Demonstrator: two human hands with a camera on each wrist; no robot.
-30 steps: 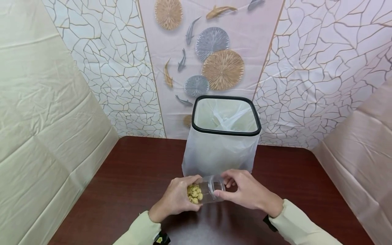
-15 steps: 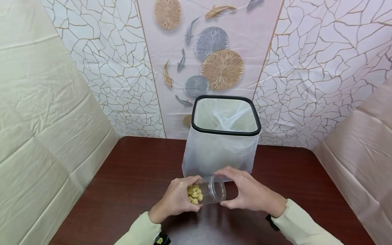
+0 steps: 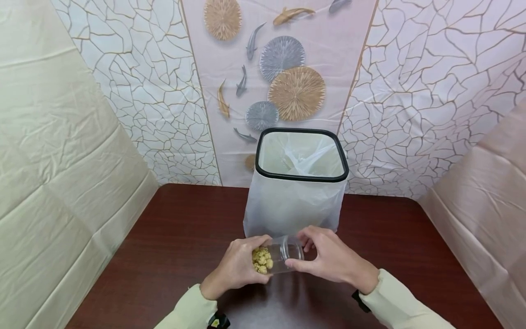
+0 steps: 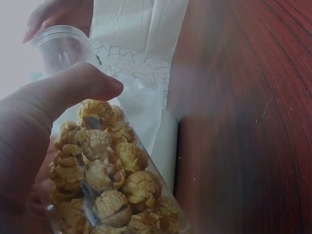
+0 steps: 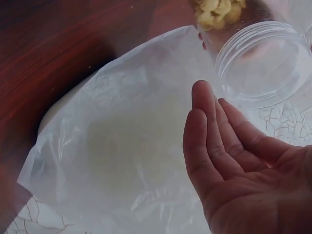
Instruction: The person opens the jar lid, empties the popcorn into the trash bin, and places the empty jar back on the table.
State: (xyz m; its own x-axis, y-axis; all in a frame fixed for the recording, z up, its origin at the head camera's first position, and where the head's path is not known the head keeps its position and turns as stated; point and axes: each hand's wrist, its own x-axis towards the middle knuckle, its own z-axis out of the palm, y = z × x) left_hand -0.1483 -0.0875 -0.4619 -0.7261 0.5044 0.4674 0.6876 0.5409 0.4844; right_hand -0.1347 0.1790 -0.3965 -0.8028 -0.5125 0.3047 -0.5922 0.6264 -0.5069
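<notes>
Gripping a clear jar (image 3: pixel 277 259) of popcorn (image 3: pixel 261 260) sideways above the table (image 3: pixel 172 228), the left hand (image 3: pixel 238 267) holds its base; the right hand's (image 3: pixel 330 258) fingers pinch its open mouth, near the lined bin (image 3: pixel 300 183).

Jar (image 3: pixel 281 258) before bin (image 3: pixel 297 192), on table (image 3: pixel 164 242)

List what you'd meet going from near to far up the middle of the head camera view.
Cuffs of the sleeves → clear jar with popcorn, held on its side in both hands → bin lined with a white bag → wall hanging with fish and discs.
</notes>
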